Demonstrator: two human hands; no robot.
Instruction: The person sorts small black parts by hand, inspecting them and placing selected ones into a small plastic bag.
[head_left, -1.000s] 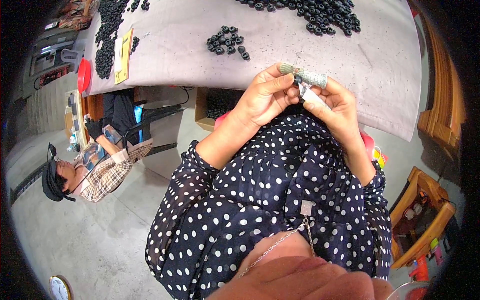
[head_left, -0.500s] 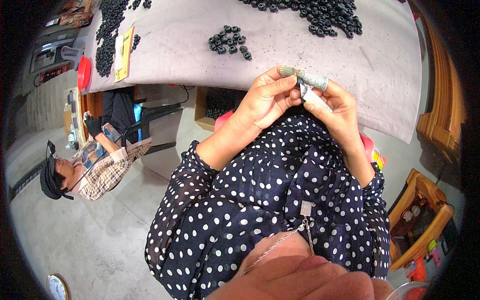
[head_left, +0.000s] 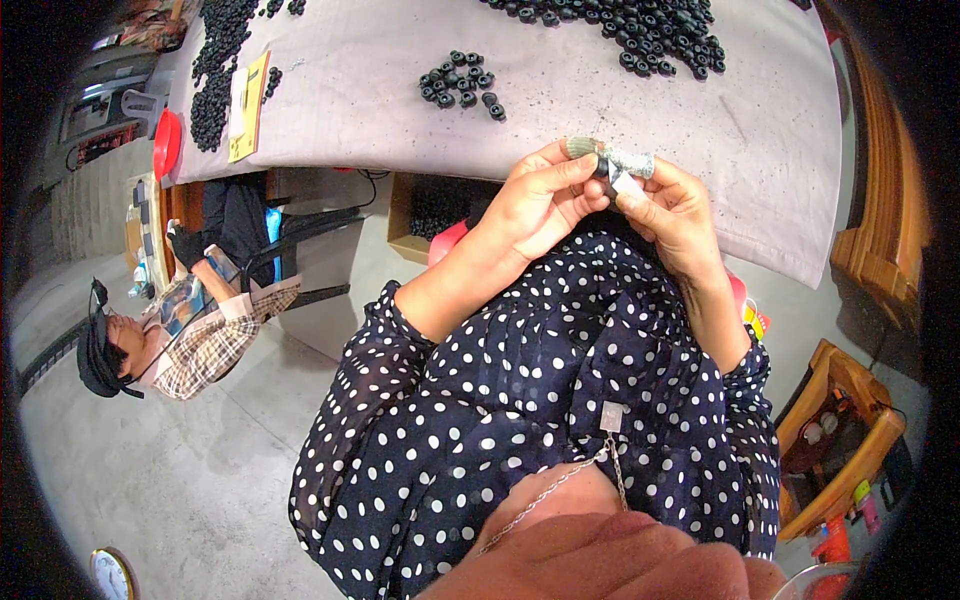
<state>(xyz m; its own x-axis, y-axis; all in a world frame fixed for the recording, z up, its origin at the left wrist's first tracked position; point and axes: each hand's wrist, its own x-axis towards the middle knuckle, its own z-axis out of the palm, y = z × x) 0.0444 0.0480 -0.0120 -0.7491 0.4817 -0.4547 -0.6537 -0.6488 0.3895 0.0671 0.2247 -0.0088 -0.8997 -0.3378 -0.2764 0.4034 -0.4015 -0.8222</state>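
My left hand point(head_left: 545, 200) pinches a small black ring-shaped part point(head_left: 602, 167) between thumb and fingers, just past the table's front edge. Close against it, my right hand point(head_left: 675, 210) is closed on a small flat blade point(head_left: 627, 186), pale and shiny, whose far end is hidden by my fingers. Greenish-grey wraps cover a finger on each hand. The blade and the black part meet or nearly meet; I cannot tell whether they touch. A small group of similar black parts point(head_left: 467, 84) lies on the table beyond my hands.
A pale cloth covers the table point(head_left: 350, 110). Larger heaps of black parts point(head_left: 650, 35) lie at the far right and far left point(head_left: 212, 80), near a yellow-edged card point(head_left: 250, 105). Below stands a cardboard box point(head_left: 408, 243). A person point(head_left: 205, 340) sits at left; a wooden chair point(head_left: 840, 430) stands right.
The blade has tilted and shows shorter beside the black part, which is now easier to see. Both hands have shifted slightly. At left, the other person's hands moved a little.
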